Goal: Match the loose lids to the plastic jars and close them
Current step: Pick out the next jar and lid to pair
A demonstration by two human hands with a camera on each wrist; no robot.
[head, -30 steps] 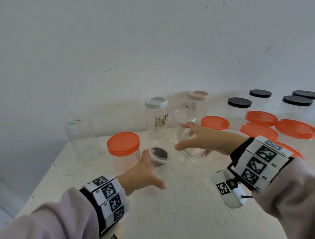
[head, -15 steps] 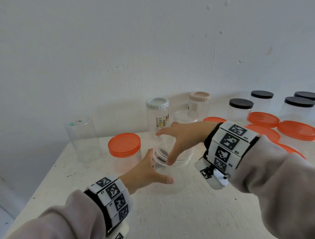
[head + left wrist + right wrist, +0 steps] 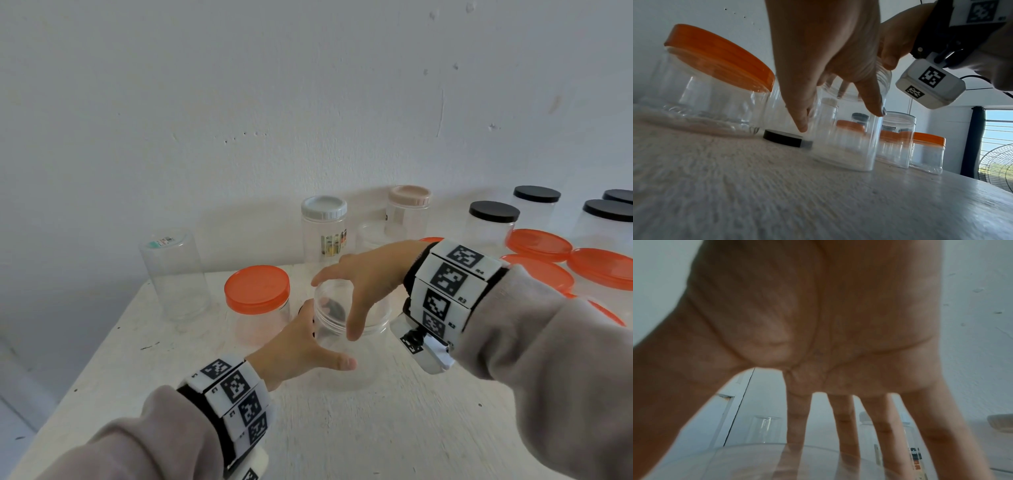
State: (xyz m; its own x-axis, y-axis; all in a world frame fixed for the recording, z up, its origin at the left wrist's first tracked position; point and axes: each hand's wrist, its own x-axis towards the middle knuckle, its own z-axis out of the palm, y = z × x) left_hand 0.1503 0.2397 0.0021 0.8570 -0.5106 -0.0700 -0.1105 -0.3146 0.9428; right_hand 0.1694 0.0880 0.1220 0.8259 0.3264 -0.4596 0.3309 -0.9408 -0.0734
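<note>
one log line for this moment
left hand: steadies clear jar | right hand: grips clear lid on jar | black lid: on table

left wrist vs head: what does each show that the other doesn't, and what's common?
Only the left wrist view: the black lid lying flat on the table beside the clear jar, seen directly from the side, and a window with a fan at far right.
Only the head view: the black-lidded jars at the back right, the loose orange lids, and the tall clear container.
Both: the left hand against the clear jar, the right hand gripping its top, and the orange-lidded jar.
</note>
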